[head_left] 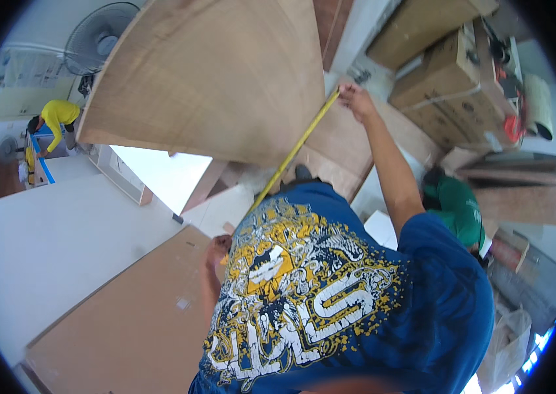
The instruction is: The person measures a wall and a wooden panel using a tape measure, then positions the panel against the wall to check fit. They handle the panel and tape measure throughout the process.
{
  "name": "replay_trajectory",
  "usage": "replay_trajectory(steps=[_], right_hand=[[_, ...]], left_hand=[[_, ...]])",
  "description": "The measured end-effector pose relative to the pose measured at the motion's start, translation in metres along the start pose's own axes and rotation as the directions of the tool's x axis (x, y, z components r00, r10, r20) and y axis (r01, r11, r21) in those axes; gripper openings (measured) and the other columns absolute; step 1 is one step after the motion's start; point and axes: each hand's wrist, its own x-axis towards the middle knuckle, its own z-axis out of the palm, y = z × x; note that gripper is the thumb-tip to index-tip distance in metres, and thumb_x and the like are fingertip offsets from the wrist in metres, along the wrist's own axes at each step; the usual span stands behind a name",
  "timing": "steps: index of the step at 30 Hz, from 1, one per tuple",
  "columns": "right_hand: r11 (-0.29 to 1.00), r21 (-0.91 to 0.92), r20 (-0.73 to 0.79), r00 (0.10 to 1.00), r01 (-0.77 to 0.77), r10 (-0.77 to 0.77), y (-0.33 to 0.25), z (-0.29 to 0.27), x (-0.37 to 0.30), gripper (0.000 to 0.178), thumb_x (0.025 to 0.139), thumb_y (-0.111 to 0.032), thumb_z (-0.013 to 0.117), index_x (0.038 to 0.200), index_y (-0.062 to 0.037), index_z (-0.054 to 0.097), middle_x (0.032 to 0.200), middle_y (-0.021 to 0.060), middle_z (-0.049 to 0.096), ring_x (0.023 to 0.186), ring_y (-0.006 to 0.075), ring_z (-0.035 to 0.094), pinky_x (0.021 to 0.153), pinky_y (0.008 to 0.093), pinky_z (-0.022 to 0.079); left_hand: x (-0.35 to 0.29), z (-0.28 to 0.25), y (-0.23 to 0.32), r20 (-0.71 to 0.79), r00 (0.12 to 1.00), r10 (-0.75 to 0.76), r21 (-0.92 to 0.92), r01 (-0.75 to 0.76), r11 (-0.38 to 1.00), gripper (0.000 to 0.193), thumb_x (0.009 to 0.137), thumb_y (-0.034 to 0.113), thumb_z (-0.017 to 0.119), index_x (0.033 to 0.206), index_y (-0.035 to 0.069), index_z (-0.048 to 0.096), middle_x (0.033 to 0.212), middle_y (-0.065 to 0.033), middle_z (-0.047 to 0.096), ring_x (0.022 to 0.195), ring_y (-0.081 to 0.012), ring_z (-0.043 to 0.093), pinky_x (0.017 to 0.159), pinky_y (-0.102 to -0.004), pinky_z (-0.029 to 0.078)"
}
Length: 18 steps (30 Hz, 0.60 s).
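Note:
A yellow tape measure [301,139] stretches diagonally from my raised right hand toward my waist at the left. My right hand [355,102] is at its far end, fingers pinched on the blade, arm reaching forward. Low at my left side is my left hand [217,249], its fingers curled where the tape's line comes down; my shirt partly covers the near end of the tape. Just beyond the tape stands a large tan plywood panel [215,79], its right-hand edge close to my right hand.
A brown board [127,315] and a white surface [48,256] lie at the left. Cardboard boxes [442,85] are stacked at the right. A person in green [455,210] crouches at my right; another in yellow [59,117] bends over far left, near a fan [100,41].

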Motion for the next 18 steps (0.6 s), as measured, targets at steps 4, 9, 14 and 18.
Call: replay_trajectory(steps=[4, 9, 14, 18], right_hand=[[0.970, 0.239, -0.154, 0.985, -0.046, 0.084, 0.050, -0.040, -0.010, 0.017, 0.090, -0.016, 0.066, 0.106, -0.0091, 0.063, 0.090, 0.0006, 0.063, 0.080, 0.0142, 0.060, 0.074, 0.0312, 0.050], [0.870, 0.474, -0.299, 0.906, -0.132, 0.300, 0.122, -0.060, -0.038, 0.023, 0.091, -0.018, 0.065, 0.112, -0.0098, 0.060, 0.096, 0.0018, 0.063, 0.084, 0.0151, 0.059, 0.073, 0.0309, 0.050], [0.820, 0.525, -0.106, 0.938, -0.228, 0.329, 0.145, -0.050, -0.059, 0.039, 0.094, -0.030, 0.059, 0.129, -0.0132, 0.053, 0.122, 0.0048, 0.058, 0.103, 0.0199, 0.051, 0.093, 0.0364, 0.044], [0.881, 0.342, 0.015, 0.939, -0.328, 0.344, 0.145, -0.002, -0.063, 0.016, 0.095, -0.029, 0.059, 0.103, -0.0155, 0.055, 0.090, 0.0001, 0.053, 0.076, 0.0154, 0.048, 0.071, 0.0323, 0.042]], left_hand=[[-0.009, -0.003, 0.025, -0.095, 0.995, -0.012, 0.075, 0.019, 0.997, 0.032, 0.093, 0.027, 0.054, 0.083, -0.001, 0.064, 0.065, -0.0186, 0.056, 0.060, -0.0219, 0.054, 0.061, -0.0385, 0.045], [-0.011, 0.005, 0.091, 0.016, 1.000, 0.004, 0.406, -0.010, 0.914, 0.035, 0.094, 0.028, 0.054, 0.082, -0.003, 0.064, 0.065, -0.0177, 0.060, 0.059, -0.0237, 0.061, 0.060, -0.0382, 0.046], [0.010, 0.003, 0.097, 0.054, 0.992, -0.116, 0.530, 0.070, 0.845, 0.039, 0.092, 0.031, 0.056, 0.080, -0.005, 0.066, 0.066, -0.0165, 0.064, 0.060, -0.0256, 0.063, 0.060, -0.0395, 0.047], [0.028, -0.007, 0.091, 0.111, 0.993, 0.049, 0.621, -0.107, 0.777, 0.037, 0.090, 0.033, 0.056, 0.082, 0.000, 0.070, 0.078, -0.0169, 0.069, 0.072, -0.0324, 0.065, 0.069, -0.0425, 0.050]])
